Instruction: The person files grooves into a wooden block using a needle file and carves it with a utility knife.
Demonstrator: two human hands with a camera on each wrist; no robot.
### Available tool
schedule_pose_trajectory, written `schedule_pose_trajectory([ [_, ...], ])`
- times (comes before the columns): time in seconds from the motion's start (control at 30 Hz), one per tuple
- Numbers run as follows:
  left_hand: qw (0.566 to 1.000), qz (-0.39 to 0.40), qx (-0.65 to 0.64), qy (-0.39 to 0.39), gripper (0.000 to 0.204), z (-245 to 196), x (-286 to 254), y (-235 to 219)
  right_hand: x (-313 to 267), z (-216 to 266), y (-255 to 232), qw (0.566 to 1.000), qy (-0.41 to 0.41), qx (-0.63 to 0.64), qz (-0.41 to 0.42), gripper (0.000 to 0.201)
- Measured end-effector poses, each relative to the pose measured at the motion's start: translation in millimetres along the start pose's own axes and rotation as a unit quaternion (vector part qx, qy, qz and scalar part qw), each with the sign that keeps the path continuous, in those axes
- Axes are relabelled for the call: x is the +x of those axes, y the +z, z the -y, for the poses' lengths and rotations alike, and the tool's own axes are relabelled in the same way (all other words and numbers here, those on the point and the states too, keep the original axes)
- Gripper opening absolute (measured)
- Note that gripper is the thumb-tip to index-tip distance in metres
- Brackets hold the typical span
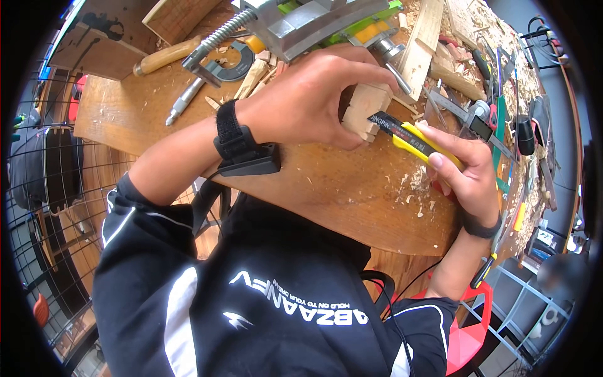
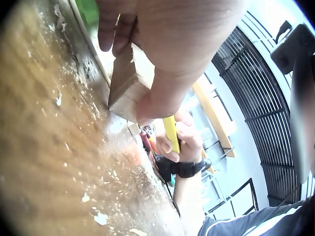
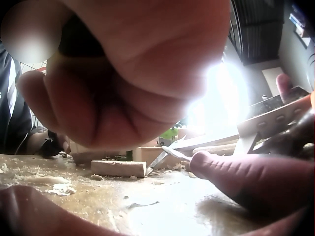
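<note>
Left hand, partly closed, grips pale rectangular wooden block over brown wooden table; right hand, curled closed, holds yellow-and-black plastic utility knife, pointed at block; step judged as carving; next move calls for controlled pressure, clear of left hand; container contents cannot be made out

The wooden block is partly covered by the fingers of the left hand, finer print on the yellow knife is too small to read, the metal vise is cut off by the head view's far edge, and the pink-handled tool leaves the right wrist view at right.
</note>
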State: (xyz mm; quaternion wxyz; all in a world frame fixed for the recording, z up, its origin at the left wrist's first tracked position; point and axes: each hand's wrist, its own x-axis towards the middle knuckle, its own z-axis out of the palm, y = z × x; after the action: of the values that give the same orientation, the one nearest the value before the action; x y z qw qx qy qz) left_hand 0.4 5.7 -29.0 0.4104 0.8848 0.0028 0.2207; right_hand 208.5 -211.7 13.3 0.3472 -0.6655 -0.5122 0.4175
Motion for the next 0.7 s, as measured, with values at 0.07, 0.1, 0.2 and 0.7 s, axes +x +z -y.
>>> schedule_pose_trajectory([
  [0.07,1.0,-0.003,0.003,0.002,0.071,0.6,0.5,0.3,1.1,0.1,1.4,1.0,-0.005,-0.001,-0.003,0.04],
  [0.1,1.0,-0.002,0.006,0.001,0.071,0.5,0.9,0.4,1.6,-0.4,2.6,1.0,-0.008,-0.001,-0.006,0.04],
  [0.2,1.0,-0.001,0.007,-0.007,0.071,-2.1,-0.2,0.7,1.2,-0.4,2.9,1.0,-0.01,-0.004,-0.006,0.04],
  [0.7,1.0,0.006,-0.01,-0.026,0.071,0.2,-1.1,1.6,0.6,-3.5,3.6,1.0,-0.004,0.006,-0.017,0.04],
])
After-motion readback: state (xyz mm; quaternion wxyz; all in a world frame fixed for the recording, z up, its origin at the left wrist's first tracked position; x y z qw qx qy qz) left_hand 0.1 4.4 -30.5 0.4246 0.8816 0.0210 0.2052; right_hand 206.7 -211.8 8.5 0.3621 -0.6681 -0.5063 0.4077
